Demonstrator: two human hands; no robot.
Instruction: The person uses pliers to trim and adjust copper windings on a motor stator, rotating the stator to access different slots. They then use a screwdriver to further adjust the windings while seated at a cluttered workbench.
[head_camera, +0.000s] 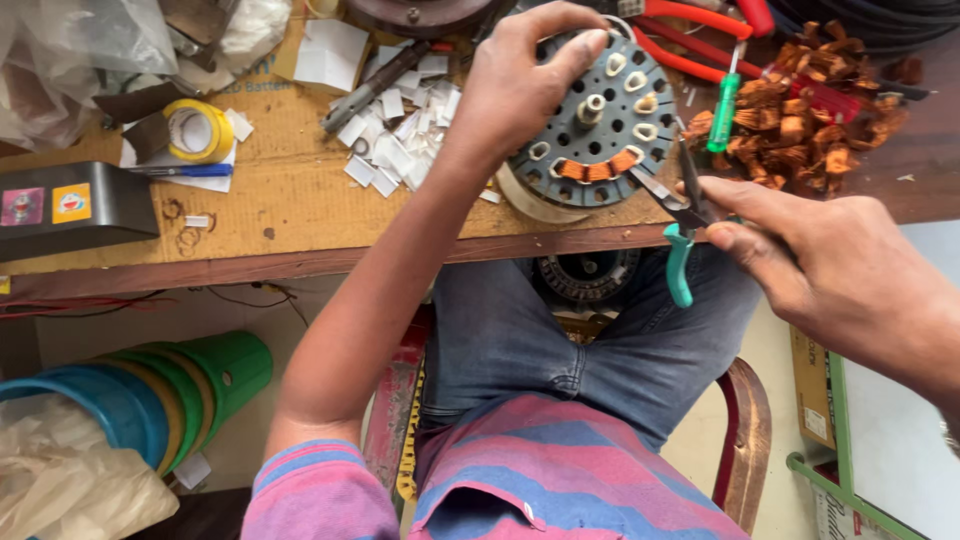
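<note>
A grey fan-motor stator (598, 120), partly stripped of copper, lies at the workbench's (280, 190) near edge. The left hand (515, 85) clamps it steady while the right hand (800, 250) grips teal-handled pliers (680, 225) at a winding. Pulled copper scraps (800, 120) lie right.

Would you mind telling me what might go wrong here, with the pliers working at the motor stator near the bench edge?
1. The pliers in the right hand bite at the rim close to the left hand steadying the stator; a slip could nick fingers.
2. The stator overhangs the bench edge, so prying might tip it into the lap.
3. Cut copper wire scraps look sharp.
</note>
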